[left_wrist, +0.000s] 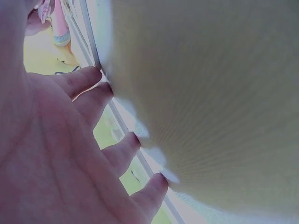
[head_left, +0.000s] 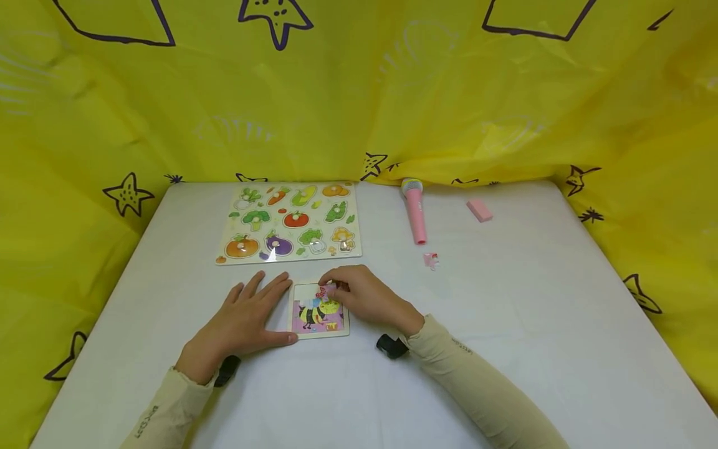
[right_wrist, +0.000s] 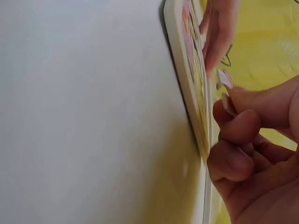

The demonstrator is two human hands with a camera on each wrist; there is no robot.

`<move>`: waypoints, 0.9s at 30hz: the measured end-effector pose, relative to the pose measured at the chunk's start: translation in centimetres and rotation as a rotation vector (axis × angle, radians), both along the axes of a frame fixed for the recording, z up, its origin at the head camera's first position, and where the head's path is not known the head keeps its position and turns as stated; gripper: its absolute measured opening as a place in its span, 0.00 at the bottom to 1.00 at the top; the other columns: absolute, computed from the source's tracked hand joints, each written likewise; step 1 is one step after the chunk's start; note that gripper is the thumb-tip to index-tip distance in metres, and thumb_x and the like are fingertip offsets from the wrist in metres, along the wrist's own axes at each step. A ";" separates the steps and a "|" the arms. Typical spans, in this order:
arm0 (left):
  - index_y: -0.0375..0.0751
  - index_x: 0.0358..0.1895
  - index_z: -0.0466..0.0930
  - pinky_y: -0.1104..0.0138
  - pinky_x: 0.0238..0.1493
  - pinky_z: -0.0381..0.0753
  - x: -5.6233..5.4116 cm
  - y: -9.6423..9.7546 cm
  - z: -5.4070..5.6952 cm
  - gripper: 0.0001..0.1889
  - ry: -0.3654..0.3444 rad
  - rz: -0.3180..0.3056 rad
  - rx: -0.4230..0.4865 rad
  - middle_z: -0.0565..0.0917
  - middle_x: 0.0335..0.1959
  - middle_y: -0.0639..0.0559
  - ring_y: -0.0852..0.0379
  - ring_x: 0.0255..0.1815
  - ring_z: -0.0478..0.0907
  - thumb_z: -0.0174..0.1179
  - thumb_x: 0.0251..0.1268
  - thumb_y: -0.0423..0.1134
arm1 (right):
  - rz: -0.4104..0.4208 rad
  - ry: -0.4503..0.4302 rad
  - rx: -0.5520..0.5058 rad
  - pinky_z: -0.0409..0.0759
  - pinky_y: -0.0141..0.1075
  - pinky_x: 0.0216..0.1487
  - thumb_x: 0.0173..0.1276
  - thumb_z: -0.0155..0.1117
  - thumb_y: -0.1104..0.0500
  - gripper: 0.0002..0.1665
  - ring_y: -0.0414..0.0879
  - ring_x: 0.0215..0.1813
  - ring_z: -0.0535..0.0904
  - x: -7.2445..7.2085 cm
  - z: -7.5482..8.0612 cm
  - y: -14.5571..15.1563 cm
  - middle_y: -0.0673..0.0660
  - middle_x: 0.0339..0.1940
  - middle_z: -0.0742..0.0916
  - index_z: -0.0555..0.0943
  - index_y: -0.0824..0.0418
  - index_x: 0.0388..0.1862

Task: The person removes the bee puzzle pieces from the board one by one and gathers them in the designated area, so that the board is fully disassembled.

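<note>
A small square bee jigsaw puzzle in a pale frame lies on the table between the hands. Its lower part is filled with the bee picture, while the upper left shows bare backing. My right hand pinches a jigsaw piece between thumb and fingers, over the puzzle's upper right. Beside the frame's left edge, my left hand rests with fingers spread, the thumb at the lower left corner. In the left wrist view, the fingertips of that hand press on the white tabletop.
Behind the puzzle lies a vegetable peg board. To its right are a pink toy microphone, a pink block and a loose jigsaw piece. Yellow patterned cloth hangs around the white table.
</note>
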State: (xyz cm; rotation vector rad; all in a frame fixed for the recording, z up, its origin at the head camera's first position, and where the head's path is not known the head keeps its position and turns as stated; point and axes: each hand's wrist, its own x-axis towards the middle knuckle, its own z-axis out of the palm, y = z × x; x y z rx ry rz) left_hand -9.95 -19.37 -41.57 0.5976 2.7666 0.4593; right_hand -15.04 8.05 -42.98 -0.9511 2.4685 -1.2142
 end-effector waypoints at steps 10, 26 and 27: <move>0.44 0.85 0.60 0.28 0.78 0.44 0.1 -0.2 -0.4 0.56 -0.012 0.011 0.015 0.59 0.87 0.46 0.29 0.86 0.44 0.73 0.61 0.68 | -0.104 -0.243 -0.156 0.80 0.33 0.31 0.77 0.65 0.68 0.06 0.44 0.30 0.80 0.3 -0.5 3.1 0.54 0.33 0.84 0.84 0.67 0.50; 0.45 0.85 0.60 0.28 0.78 0.45 0.0 0.0 -0.5 0.56 -0.002 0.020 0.009 0.59 0.86 0.46 0.29 0.86 0.45 0.73 0.60 0.69 | -0.239 -0.277 -0.222 0.87 0.37 0.36 0.77 0.63 0.71 0.08 0.52 0.31 0.85 0.2 0.2 9.4 0.61 0.34 0.85 0.81 0.72 0.51; 0.45 0.86 0.60 0.28 0.78 0.45 0.0 0.0 -0.5 0.56 -0.004 0.020 0.007 0.59 0.87 0.46 0.29 0.86 0.45 0.73 0.60 0.69 | -0.258 -0.271 -0.217 0.87 0.37 0.36 0.77 0.63 0.71 0.08 0.53 0.32 0.85 0.1 0.3 9.9 0.62 0.34 0.85 0.81 0.72 0.52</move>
